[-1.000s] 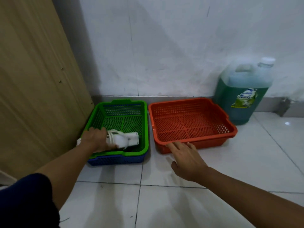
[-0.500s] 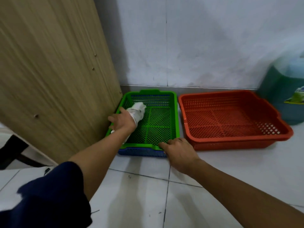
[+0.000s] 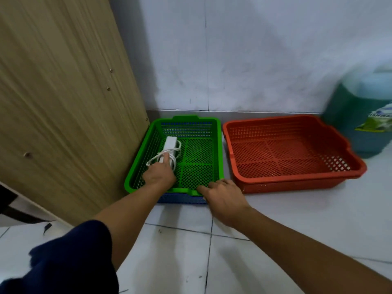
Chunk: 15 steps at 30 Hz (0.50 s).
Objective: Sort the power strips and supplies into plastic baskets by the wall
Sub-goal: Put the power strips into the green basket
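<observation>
Now that the white power strip [image 3: 169, 150] lies flat on the mesh floor of the green basket [image 3: 219, 153], in its left half with the cord looped around it, 1 item of the sort looks placed. The left hand [image 3: 159, 176] reaches over the near rim, and its fingers [image 3: 165, 161] rest on the strip's near end; whether they still pinch it or only touch it I cannot tell, since the back of the hand hides them. The right hand [image 3: 222, 196] lies on the basket's near right corner with its fingers spread and relaxed, gripping nothing, as if steadying the basket. A blue basket [image 3: 182, 199] shows under the green one. The red basket [image 3: 297, 183] just beside it holds nothing, and a green jug [image 3: 360, 115] stands at its far right, by the wall. Against 0.5 s ago, the strip has gone from raised in the left hand near the left wall of the basket to lying down, pointing away toward the wall. Against 1 s ago, the right hand has moved from the floor in front of the red basket to the green one's rim. Letting go and fetching the next item seems the likely next step.
</observation>
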Available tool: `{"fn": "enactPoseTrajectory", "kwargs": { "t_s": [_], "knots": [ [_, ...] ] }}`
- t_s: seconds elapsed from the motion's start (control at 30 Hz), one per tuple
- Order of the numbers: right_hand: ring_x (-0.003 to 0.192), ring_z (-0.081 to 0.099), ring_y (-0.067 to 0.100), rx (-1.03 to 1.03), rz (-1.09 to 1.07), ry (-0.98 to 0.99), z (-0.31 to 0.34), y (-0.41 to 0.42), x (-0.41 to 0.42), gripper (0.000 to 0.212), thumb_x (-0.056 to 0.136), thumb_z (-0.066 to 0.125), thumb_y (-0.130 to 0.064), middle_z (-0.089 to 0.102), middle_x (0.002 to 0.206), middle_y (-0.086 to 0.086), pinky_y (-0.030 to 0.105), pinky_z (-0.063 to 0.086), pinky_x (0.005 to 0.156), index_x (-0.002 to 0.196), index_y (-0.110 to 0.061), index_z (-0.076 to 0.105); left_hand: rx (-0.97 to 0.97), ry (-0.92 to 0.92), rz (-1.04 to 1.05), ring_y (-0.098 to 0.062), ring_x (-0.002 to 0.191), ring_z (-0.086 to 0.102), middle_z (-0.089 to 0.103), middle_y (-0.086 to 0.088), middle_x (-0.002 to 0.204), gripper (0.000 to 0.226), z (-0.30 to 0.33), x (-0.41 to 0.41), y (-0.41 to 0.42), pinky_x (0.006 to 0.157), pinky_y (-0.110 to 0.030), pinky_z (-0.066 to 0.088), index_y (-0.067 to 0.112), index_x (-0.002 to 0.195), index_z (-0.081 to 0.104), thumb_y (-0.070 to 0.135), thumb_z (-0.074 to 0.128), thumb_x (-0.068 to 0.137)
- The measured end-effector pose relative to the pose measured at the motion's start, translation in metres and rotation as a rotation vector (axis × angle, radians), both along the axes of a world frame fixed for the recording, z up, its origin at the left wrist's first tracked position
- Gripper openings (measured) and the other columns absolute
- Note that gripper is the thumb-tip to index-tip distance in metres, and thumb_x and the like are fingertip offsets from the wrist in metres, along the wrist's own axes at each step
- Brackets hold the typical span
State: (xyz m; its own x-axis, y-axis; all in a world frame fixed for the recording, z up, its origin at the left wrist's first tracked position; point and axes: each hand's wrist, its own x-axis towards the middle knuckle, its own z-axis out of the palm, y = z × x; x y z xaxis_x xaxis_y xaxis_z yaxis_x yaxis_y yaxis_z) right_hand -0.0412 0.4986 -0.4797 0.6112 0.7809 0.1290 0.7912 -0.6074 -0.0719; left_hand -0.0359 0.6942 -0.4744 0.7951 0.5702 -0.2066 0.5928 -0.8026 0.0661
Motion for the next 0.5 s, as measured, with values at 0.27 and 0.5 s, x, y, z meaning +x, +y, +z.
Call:
{"fn": "enactPoseTrajectory", "kwargs": {
  "t_s": [0.27, 0.5],
  "knots": [
    [0.097, 0.059, 0.034, -0.052, -0.021, -0.003, 0.007, 0.003, -0.007, 0.035, 0.084, 0.046, -0.001, 0.065, 0.101, 0.016, 0.04, 0.04, 0.089, 0.116, -0.012, 0.052, 0.156, -0.173, -0.04, -0.04, 0.106, 0.059, 0.06, -0.023, 0.119, 0.058, 0.008, -0.01, 0.001, 0.082, -0.043, 0.049, 0.021, 0.143, 0.024, 0.03, 0.048, 0.091],
    [0.099, 0.058, 0.033, -0.03, -0.02, -0.013, 0.004, 0.004, -0.006, 0.036, 0.084, 0.046, -0.003, 0.065, 0.102, 0.015, 0.039, 0.04, 0.09, 0.118, -0.012, 0.052, 0.496, -0.127, -0.244, -0.03, 0.097, 0.064, 0.067, -0.011, 0.108, 0.058, 0.021, -0.012, 0.011, 0.064, -0.032, 0.037, 0.011, 0.134, 0.031, 0.018, 0.057, 0.083]
  ]
}}
